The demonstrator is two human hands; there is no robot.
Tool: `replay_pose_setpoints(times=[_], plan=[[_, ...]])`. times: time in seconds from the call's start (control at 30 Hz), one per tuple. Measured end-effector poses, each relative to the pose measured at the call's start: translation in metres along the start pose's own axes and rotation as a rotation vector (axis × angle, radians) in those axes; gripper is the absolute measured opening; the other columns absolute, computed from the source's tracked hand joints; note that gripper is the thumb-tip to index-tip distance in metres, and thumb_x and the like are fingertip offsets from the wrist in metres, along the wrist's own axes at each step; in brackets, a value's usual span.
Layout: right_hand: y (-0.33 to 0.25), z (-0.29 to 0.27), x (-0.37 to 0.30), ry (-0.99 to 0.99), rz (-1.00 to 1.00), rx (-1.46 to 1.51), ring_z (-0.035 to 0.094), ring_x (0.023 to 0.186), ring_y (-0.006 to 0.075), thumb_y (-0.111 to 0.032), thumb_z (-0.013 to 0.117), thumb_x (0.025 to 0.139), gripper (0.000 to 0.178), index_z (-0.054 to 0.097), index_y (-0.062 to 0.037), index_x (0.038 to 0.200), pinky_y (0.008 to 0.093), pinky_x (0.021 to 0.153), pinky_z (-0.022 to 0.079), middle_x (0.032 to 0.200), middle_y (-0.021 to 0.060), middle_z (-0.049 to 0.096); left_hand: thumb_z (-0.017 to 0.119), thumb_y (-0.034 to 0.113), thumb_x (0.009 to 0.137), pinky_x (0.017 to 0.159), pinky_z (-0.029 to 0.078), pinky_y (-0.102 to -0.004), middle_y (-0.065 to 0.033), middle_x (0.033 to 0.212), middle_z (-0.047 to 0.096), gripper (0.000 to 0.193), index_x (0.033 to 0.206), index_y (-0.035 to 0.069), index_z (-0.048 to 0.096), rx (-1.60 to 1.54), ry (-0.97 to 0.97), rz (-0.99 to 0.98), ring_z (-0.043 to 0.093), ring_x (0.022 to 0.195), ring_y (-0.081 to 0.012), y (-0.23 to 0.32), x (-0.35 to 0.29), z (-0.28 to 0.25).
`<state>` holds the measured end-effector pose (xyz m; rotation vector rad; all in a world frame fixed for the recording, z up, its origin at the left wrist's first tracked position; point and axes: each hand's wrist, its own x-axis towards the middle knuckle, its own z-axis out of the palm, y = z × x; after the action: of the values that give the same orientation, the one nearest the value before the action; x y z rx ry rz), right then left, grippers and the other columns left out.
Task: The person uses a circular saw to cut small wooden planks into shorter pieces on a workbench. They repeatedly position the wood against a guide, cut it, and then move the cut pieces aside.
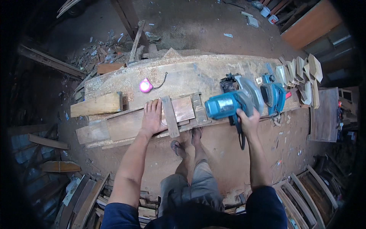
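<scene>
- As the head view shows, with twelve o'clock at its top and its middle as the hub, the left hand [152, 117] sits at nine o'clock; its fingers lie outstretched across a long board [127, 126], the palm resting on the wood rather than clenched.
- That board lies along the near side of the workbench [198, 68], running from the hub toward nine o'clock; a short wooden strip [170, 116] crosses it just beside the left hand, on the hand's three o'clock side.
- At three o'clock the right hand [249, 122] grasps the handle of a blue circular saw [225, 104]; the saw's motor points toward nine o'clock, and I cannot tell whether its base touches the bench.
- Farther out, between two and three o'clock, stands a blue power planer [272, 98]; beyond it a row of cut wood pieces [295, 72] crowds the bench's end.
- Toward ten o'clock a pink tape measure [145, 86] lies among sawdust; a thick wood block [95, 105] rests at nine o'clock, beyond the left hand.
- At six o'clock are the person's sandalled feet [177, 148], beside the bench.
</scene>
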<state>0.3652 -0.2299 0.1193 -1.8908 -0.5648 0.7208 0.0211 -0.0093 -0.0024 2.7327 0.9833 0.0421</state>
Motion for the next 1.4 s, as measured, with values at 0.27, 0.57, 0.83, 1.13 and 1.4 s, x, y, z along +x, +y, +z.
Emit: replay_pose_setpoints(times=[0.27,0.57,0.83,1.13,1.4], plan=[[0.017,-0.017,-0.128,-0.102,0.234,0.714,0.058,0.059,0.0182,-0.001,0.064,0.084,0.027,0.059,0.0017,0.111,0.0344,0.058,0.049,0.076,0.0072,0.059,0.079,0.065,0.065,0.123,0.019,-0.0571,-0.026,0.149,0.038,0.129,0.155,-0.01,0.024,0.025,-0.048,0.011,0.032,0.142,-0.0448,0.003,0.0,-0.001],[0.051,0.023,-0.166,-0.238,0.397,0.832,0.06,0.064,0.0192,-0.001,0.067,0.085,0.026,0.057,0.0021,0.109,0.0381,0.063,0.051,0.078,0.0092,0.06,0.075,0.068,0.067,0.122,0.019,-0.0575,-0.0272,0.148,0.038,0.129,0.155,-0.012,0.024,0.043,-0.017,0.018,0.032,0.14,-0.0456,0.0,0.001,0.005],[0.073,0.056,-0.166,-0.307,0.406,0.879,0.06,0.063,0.0185,0.002,0.065,0.085,0.024,0.057,0.0002,0.107,0.0373,0.063,0.051,0.08,0.0093,0.061,0.075,0.069,0.068,0.122,0.019,-0.0584,-0.0272,0.147,0.038,0.128,0.155,-0.011,0.024,0.03,-0.008,0.018,0.033,0.14,-0.0456,0.001,0.001,0.007],[0.065,0.056,-0.154,-0.34,0.414,0.849,0.06,0.062,0.0186,0.002,0.064,0.082,0.022,0.056,0.0004,0.103,0.0363,0.062,0.051,0.077,0.0095,0.06,0.075,0.071,0.066,0.123,0.017,-0.0586,-0.0271,0.149,0.036,0.132,0.155,-0.011,0.023,0.019,-0.075,-0.017,0.029,0.142,-0.0458,0.001,0.003,0.006],[0.065,0.062,-0.142,-0.351,0.392,0.841,0.06,0.061,0.0174,0.003,0.064,0.082,0.019,0.057,0.0011,0.1,0.0347,0.062,0.051,0.073,0.0082,0.059,0.076,0.068,0.068,0.122,0.018,-0.0597,-0.0281,0.149,0.036,0.129,0.155,-0.011,0.023,0.026,-0.065,0.009,0.031,0.141,-0.0469,0.001,0.004,0.004]])
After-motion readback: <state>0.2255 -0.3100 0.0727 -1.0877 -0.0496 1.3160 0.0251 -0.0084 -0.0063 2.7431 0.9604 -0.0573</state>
